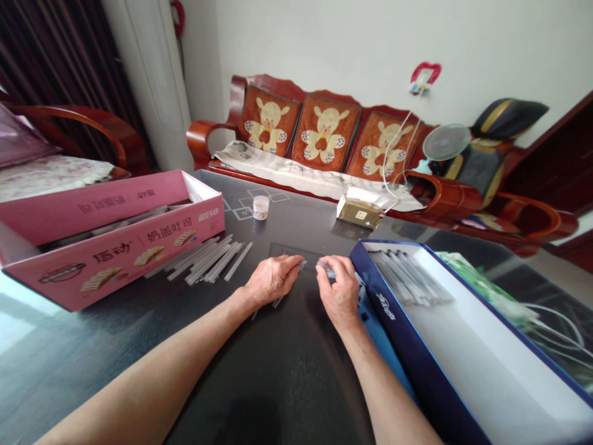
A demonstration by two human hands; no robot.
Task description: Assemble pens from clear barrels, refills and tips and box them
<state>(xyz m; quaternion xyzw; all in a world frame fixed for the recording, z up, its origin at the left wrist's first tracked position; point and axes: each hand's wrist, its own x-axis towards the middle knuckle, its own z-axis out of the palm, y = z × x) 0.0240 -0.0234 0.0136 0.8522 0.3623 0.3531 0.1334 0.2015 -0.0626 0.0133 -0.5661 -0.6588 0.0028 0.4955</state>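
Note:
My left hand (275, 278) is closed above the dark tabletop, fingertips pinched together. Thin clear plastic strips (278, 302) stick out below its palm, and a small shiny bit shows at the fingertips. Just to the right, my right hand (339, 289) is closed too, its thumb and fingers around a small greyish translucent piece (328, 271) that is mostly covered. A small gap separates the two hands. Left of them lies a loose pile of whitish translucent strips (213, 259). Beside my right hand, a blue box (393, 321) holds a row of slim clear-wrapped sticks (407, 275) with dark ends.
A pink carton (125, 247) stands open at left with more slim pieces inside. Behind are a small white jar (260, 207) and a gold tissue box (359, 211). Something blue (382, 346) lies along the blue box. A green packet (491, 290) and white cables are at right.

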